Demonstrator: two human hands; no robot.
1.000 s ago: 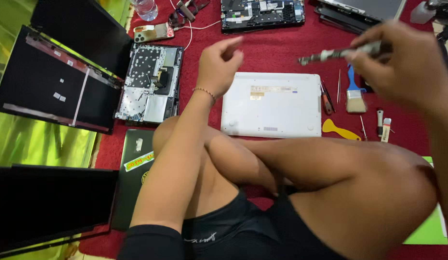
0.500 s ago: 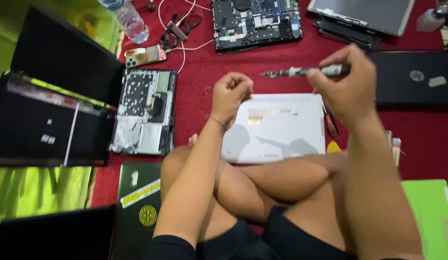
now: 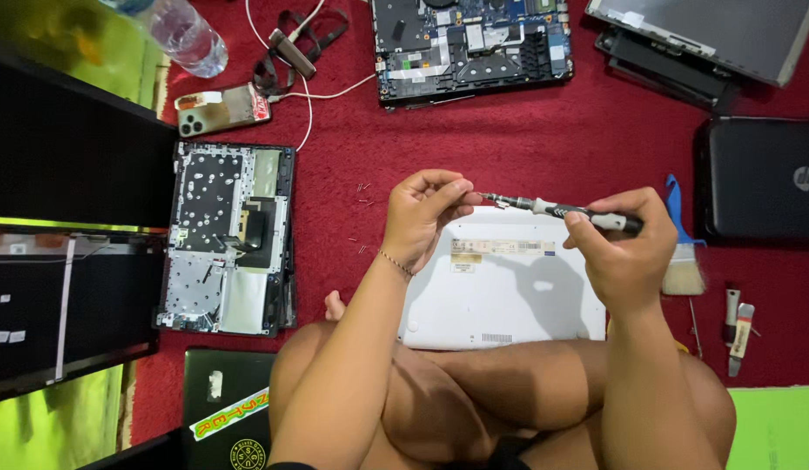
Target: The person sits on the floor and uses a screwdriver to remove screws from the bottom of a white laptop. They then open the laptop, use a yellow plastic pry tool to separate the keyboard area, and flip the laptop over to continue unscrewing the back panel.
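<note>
My right hand point(image 3: 629, 252) grips a slim black-and-silver screwdriver point(image 3: 561, 210), held level with its tip pointing left. My left hand point(image 3: 423, 216) pinches at that tip with thumb and forefinger; anything between the fingers is too small to see. Both hands hover over a white laptop point(image 3: 507, 287) lying bottom-up on the red carpet point(image 3: 526, 139), just beyond my crossed legs. A few tiny screws point(image 3: 363, 189) lie on the carpet left of my left hand.
An opened laptop base with bare metal point(image 3: 228, 237) lies at left, a black screen panel point(image 3: 65, 287) beside it. A laptop with exposed circuit board point(image 3: 470, 45) sits at top. A phone point(image 3: 223, 109), water bottle point(image 3: 182, 35), blue-handled brush point(image 3: 680, 248) and closed black laptop point(image 3: 761, 178) surround me.
My head has dropped, so the view shifted down. The right hand brought the screwdriver lower and leftward, and the left hand rose to meet its tip.
</note>
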